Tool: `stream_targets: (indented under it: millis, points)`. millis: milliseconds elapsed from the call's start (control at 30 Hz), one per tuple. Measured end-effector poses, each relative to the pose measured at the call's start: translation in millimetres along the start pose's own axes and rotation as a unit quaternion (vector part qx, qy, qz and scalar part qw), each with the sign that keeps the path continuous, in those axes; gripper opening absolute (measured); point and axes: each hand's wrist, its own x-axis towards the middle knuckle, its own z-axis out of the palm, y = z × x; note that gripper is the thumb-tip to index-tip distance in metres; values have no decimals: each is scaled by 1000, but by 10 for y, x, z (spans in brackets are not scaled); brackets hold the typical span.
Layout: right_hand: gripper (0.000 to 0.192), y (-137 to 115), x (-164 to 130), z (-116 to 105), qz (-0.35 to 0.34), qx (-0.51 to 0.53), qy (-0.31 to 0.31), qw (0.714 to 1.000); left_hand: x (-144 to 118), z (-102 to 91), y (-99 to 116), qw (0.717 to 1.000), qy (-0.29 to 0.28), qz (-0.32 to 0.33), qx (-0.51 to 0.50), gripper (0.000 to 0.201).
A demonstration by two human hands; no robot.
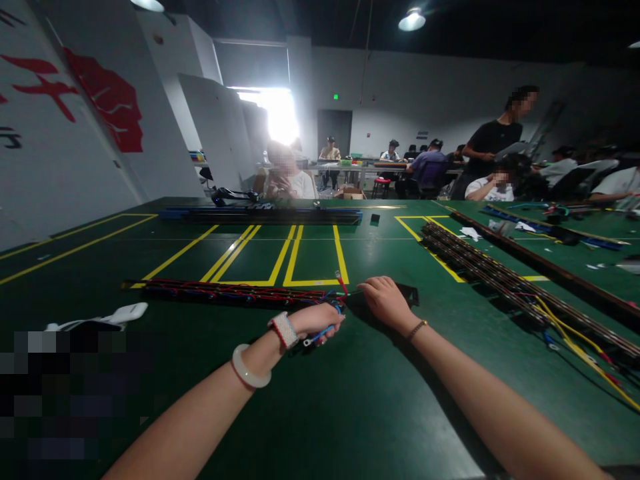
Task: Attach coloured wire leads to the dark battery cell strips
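Green table (350,413) (yellow-taped) fills a busy hall; left hand (316,323) pinches a blue wire (320,333), right hand (386,300) lies flat.

A large assembly workshop: long green worktables (380,400) marked with yellow tape lines (295,257) carry wire harness strips (235,292) and loose coloured cables (575,330). Seated workers (493,187) fill further tables toward the far wall, under high-bay ceiling lamps (411,20) and a green exit sign (335,97).
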Motion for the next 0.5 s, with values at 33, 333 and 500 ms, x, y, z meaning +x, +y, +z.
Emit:
stream_targets:
  millis: [33,333,500]
  points:
    - [26,-5,3,6,-3,-1,-5,1000,9,-21,-10,1000,-9,2,9,35]
    - [28,-133,200,-275,49,207,70,975,90,47,3,999,-10,-14,-34,45]
    - [46,-470,422,-605,-9,332,84,940,66,91,13,995,1,24,-94,27]
